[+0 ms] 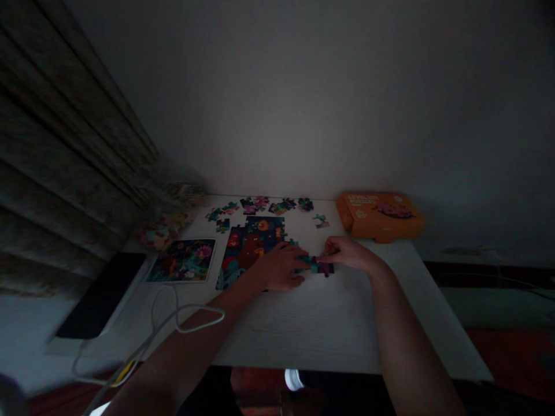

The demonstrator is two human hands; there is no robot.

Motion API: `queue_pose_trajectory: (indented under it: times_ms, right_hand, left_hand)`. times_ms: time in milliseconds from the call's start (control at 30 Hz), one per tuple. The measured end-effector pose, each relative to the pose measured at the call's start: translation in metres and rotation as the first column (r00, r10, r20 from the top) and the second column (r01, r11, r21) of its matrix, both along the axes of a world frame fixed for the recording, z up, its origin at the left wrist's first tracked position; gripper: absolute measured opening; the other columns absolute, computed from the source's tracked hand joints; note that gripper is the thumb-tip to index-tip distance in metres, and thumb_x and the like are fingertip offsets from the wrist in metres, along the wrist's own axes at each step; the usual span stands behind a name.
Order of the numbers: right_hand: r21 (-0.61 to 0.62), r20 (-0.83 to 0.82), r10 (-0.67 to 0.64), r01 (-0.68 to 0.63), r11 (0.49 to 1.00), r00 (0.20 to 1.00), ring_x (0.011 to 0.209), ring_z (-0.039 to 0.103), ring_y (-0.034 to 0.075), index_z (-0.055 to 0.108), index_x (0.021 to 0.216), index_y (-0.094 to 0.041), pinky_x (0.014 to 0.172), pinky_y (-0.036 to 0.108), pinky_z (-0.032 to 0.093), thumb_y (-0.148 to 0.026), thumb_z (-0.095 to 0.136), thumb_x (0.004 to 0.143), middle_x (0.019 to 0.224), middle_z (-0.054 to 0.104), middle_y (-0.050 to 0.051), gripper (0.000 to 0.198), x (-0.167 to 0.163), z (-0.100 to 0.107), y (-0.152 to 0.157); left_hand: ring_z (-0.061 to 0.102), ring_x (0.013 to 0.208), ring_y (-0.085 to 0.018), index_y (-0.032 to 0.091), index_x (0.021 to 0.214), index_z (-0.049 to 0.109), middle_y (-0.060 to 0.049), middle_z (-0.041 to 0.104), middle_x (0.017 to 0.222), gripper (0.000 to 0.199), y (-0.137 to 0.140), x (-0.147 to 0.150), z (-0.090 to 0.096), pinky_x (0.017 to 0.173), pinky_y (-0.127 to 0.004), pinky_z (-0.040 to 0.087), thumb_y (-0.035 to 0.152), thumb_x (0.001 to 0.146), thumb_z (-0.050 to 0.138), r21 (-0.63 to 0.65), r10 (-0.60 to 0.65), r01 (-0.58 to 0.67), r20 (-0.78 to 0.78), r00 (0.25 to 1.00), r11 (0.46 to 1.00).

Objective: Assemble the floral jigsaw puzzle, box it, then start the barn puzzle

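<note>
A partly joined jigsaw puzzle (247, 245) with a dark picture lies in the middle of the white table. Across its right side my left hand (284, 267) rests palm down, fingers stretched out, their tips by some teal pieces. My right hand (347, 253) is closed in a pinch at a purple puzzle piece (325, 266), which sits beside the teal pieces to the right of my left fingertips. Whether the purple piece is locked into them I cannot tell in the dim light. My left hand hides part of the puzzle's right portion.
Several loose pieces (255, 204) lie along the back, and a single piece (321, 221) is nearer the orange puzzle box (381, 215). A picture card (182, 261), a dark flat device (103, 296) and a white cable (177, 312) are at left, by the curtain (65, 144).
</note>
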State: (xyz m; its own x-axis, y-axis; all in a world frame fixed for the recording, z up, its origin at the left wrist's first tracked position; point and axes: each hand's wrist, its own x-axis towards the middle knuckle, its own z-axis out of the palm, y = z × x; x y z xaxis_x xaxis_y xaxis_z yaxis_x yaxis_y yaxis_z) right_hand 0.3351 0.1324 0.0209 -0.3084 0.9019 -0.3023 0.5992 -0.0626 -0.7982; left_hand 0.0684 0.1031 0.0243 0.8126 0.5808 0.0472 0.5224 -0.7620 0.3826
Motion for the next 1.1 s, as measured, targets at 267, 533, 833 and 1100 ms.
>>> queue_pose_trajectory:
  times_ms: [267, 533, 833, 1100]
  right_hand:
    - [0.072, 0.033, -0.053, 0.051, 0.996, 0.998, 0.057, 0.057, 0.016, 0.065, 0.067, -0.023, 0.051, 0.027, 0.037, -0.036, 0.091, 0.058, 0.061, 0.065, -0.001, 0.031, -0.004, -0.007, -0.001]
    - [-0.136, -0.173, 0.001, -0.025, 0.99, 0.985, 0.061, 0.062, 0.017, 0.072, 0.085, -0.021, 0.052, 0.027, 0.042, -0.047, 0.086, 0.066, 0.074, 0.073, 0.004, 0.035, 0.01, 0.011, 0.0]
    - [-0.12, -0.371, -0.133, 0.095, 0.988, 0.919, 0.055, 0.055, 0.012, 0.07, 0.08, -0.02, 0.052, 0.026, 0.041, -0.058, 0.086, 0.065, 0.072, 0.07, 0.002, 0.044, -0.019, 0.015, 0.002]
    - [-0.152, -0.476, -0.11, 0.041, 0.987, 0.873, 0.054, 0.059, 0.014, 0.067, 0.079, -0.022, 0.055, 0.028, 0.046, -0.059, 0.088, 0.064, 0.067, 0.068, -0.001, 0.046, -0.044, 0.007, -0.002]
  left_hand:
    - [0.056, 0.132, -0.029, 0.031, 0.123, 0.073, -0.006, 0.062, 0.143, 0.033, 0.001, 0.002, 0.002, 0.113, -0.052, 0.038, 0.033, 0.09, 0.069, 0.007, -0.004, 0.004, 0.001, 1.0, 1.0]
    - [0.057, 0.131, -0.027, 0.035, 0.122, 0.073, -0.004, 0.063, 0.142, 0.032, 0.002, 0.001, -0.002, 0.113, -0.05, 0.04, 0.031, 0.09, 0.069, 0.008, -0.007, 0.006, 0.032, 0.999, 1.0]
    - [0.068, 0.117, -0.025, 0.022, 0.125, 0.069, -0.01, 0.073, 0.123, 0.034, 0.006, 0.005, -0.006, 0.104, -0.043, 0.051, 0.043, 0.101, 0.056, -0.05, 0.364, -0.365, 0.276, 0.89, 0.93]
    - [0.074, 0.083, -0.016, 0.023, 0.119, 0.07, -0.003, 0.079, 0.096, 0.026, 0.007, 0.008, 0.001, 0.078, -0.028, 0.058, 0.027, 0.101, 0.053, -0.344, 0.448, -0.334, 0.34, 0.827, 0.878]
